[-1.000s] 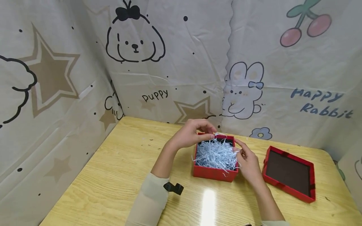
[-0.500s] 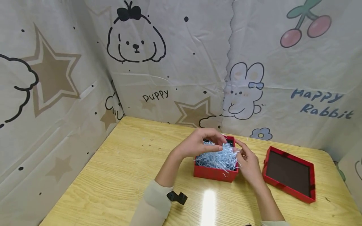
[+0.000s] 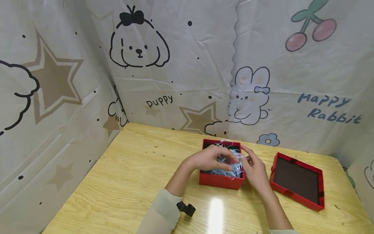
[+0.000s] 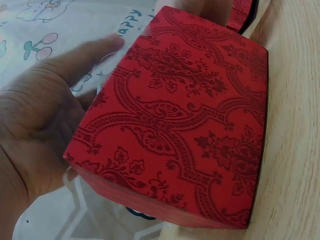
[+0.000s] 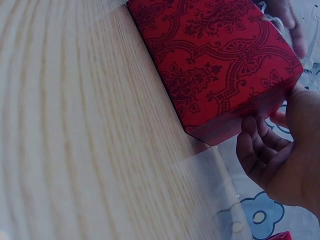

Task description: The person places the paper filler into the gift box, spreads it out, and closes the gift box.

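Shifting left hand (image 3: 211, 158) over shredded paper (image 3: 226, 172), nearer front of box (image 3: 220, 181).

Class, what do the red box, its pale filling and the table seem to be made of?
Red box: probably stiff cardboard, covered in patterned paper or fabric; flat panels, crisp edges.
Filling: likely shredded paper; thin, crinkled strands.
Table: wood or wood-look laminate; grained, with a glossy reflection.

Box (image 3: 220, 180) on desk (image 3: 131, 182), near the far edge. Shreds (image 3: 226, 173) inside box. Lid (image 3: 298, 182) on desk, right of box and apart from it, towards the far right corner. Left hand (image 3: 214, 159) over the box opening; right hand (image 3: 256, 169) against its right wall, between box and lid. Sheet (image 3: 175, 71) behind desk's far edge.
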Tool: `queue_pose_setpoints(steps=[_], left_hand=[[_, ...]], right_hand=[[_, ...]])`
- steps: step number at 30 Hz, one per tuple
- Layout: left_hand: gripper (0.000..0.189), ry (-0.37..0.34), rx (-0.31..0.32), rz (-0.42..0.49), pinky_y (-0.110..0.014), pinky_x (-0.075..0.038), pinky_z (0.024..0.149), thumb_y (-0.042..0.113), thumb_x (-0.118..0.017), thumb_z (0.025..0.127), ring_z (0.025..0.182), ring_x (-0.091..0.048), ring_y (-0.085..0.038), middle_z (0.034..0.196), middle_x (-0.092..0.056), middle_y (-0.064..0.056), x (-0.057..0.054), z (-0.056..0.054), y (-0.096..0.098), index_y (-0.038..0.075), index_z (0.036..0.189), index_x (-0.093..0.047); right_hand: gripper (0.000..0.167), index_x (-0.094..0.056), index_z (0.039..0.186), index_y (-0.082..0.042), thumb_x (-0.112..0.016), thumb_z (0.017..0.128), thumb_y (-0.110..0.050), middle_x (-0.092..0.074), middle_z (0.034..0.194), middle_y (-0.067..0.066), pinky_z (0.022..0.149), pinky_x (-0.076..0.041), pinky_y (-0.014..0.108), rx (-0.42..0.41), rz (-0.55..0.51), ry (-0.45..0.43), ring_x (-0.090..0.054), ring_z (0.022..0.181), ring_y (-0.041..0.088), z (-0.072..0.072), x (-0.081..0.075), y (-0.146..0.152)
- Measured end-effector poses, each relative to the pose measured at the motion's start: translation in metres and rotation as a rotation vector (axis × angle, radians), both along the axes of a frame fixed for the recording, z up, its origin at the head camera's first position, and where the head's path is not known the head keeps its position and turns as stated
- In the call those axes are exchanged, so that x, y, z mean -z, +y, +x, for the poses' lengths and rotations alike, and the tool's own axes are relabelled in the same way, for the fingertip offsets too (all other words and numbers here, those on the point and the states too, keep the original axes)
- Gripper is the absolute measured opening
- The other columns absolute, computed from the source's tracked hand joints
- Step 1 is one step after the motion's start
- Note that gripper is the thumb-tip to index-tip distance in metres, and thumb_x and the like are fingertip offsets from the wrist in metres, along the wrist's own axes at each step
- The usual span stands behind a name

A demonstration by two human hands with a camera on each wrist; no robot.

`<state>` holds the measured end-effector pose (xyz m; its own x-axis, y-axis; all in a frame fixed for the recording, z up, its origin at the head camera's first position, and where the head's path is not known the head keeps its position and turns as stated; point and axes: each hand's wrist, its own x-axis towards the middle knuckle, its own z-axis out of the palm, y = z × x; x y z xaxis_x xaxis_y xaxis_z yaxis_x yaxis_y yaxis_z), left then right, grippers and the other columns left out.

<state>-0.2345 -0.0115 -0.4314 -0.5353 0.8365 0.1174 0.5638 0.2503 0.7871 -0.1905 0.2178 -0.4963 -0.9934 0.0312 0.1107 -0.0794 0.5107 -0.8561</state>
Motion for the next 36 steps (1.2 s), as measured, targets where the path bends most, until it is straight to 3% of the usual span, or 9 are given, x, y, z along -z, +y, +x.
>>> queue_pose_setpoints(steps=[4, 9, 16, 20, 24, 29, 33, 36], left_hand=[[0.03, 0.028, -0.051, -0.138, -0.019, -0.048, 0.104, 0.023, -0.075, 0.101, 0.121, -0.061, 0.0, 0.128, -0.072, 0.009, 0.005, -0.003, 0.002, 0.017, 0.13, -0.074], [0.033, 0.055, -0.095, -0.314, -0.027, -0.047, 0.111, 0.027, -0.071, 0.104, 0.131, -0.058, -0.006, 0.137, -0.069, 0.01, 0.0, -0.004, 0.011, 0.023, 0.136, -0.073], [0.034, -0.017, -0.137, -0.481, -0.032, -0.048, 0.11, 0.022, -0.066, 0.106, 0.121, -0.058, -0.005, 0.141, -0.066, 0.011, -0.004, -0.005, 0.02, 0.03, 0.138, -0.072], [0.039, -0.006, -0.113, -0.512, -0.034, -0.046, 0.114, 0.011, -0.063, 0.105, 0.122, -0.056, -0.008, 0.144, -0.064, 0.008, -0.002, -0.006, 0.025, 0.031, 0.137, -0.072], [0.038, 0.037, -0.068, -0.523, -0.031, -0.044, 0.115, 0.009, -0.062, 0.105, 0.127, -0.056, -0.006, 0.142, -0.066, 0.008, 0.005, -0.006, 0.029, 0.029, 0.135, -0.073], [0.034, 0.076, -0.035, -0.486, -0.025, -0.046, 0.109, 0.006, -0.061, 0.105, 0.121, -0.058, -0.004, 0.133, -0.069, 0.008, 0.009, -0.006, 0.03, 0.023, 0.131, -0.073], [0.033, 0.057, -0.058, -0.428, -0.025, -0.047, 0.108, 0.007, -0.062, 0.105, 0.118, -0.058, -0.004, 0.133, -0.069, 0.008, 0.002, -0.005, 0.026, 0.021, 0.133, -0.071], [0.033, 0.059, -0.082, -0.359, -0.026, -0.047, 0.11, 0.01, -0.063, 0.105, 0.123, -0.059, -0.005, 0.135, -0.069, 0.007, -0.01, -0.004, 0.018, 0.02, 0.136, -0.07]], right_hand=[[0.049, -0.049, 0.158, -0.022, -0.052, 0.112, -0.038, -0.057, 0.092, 0.012, 0.063, -0.044, 0.027, 0.004, 0.008, -0.021, -0.053, 0.076, 0.021, 0.0, 0.0, 0.0], [0.051, -0.05, 0.158, -0.022, -0.052, 0.111, -0.043, -0.056, 0.091, 0.012, 0.062, -0.042, 0.028, 0.013, 0.019, -0.016, -0.051, 0.073, 0.02, -0.001, -0.001, 0.0], [0.051, -0.05, 0.158, -0.022, -0.053, 0.111, -0.042, -0.056, 0.092, 0.012, 0.062, -0.042, 0.028, 0.017, 0.008, -0.032, -0.051, 0.074, 0.021, 0.0, -0.001, 0.001], [0.049, -0.051, 0.157, -0.023, -0.054, 0.111, -0.04, -0.055, 0.091, 0.012, 0.062, -0.042, 0.028, 0.019, 0.004, -0.024, -0.05, 0.073, 0.021, -0.001, 0.0, -0.001], [0.047, -0.053, 0.156, -0.022, -0.055, 0.111, -0.037, -0.055, 0.088, 0.01, 0.058, -0.039, 0.028, 0.016, 0.003, -0.003, -0.046, 0.066, 0.017, -0.002, 0.001, -0.003], [0.047, -0.054, 0.154, -0.019, -0.057, 0.111, -0.035, -0.056, 0.085, 0.009, 0.056, -0.037, 0.027, 0.018, 0.0, 0.028, -0.044, 0.062, 0.014, -0.002, 0.001, -0.003], [0.049, -0.053, 0.155, -0.018, -0.056, 0.111, -0.038, -0.057, 0.086, 0.008, 0.059, -0.04, 0.027, 0.014, 0.003, 0.03, -0.048, 0.068, 0.015, -0.001, 0.0, -0.002], [0.049, -0.053, 0.156, -0.018, -0.056, 0.111, -0.038, -0.058, 0.086, 0.008, 0.059, -0.041, 0.027, 0.01, 0.008, 0.034, -0.05, 0.07, 0.016, -0.001, 0.001, 0.0]])
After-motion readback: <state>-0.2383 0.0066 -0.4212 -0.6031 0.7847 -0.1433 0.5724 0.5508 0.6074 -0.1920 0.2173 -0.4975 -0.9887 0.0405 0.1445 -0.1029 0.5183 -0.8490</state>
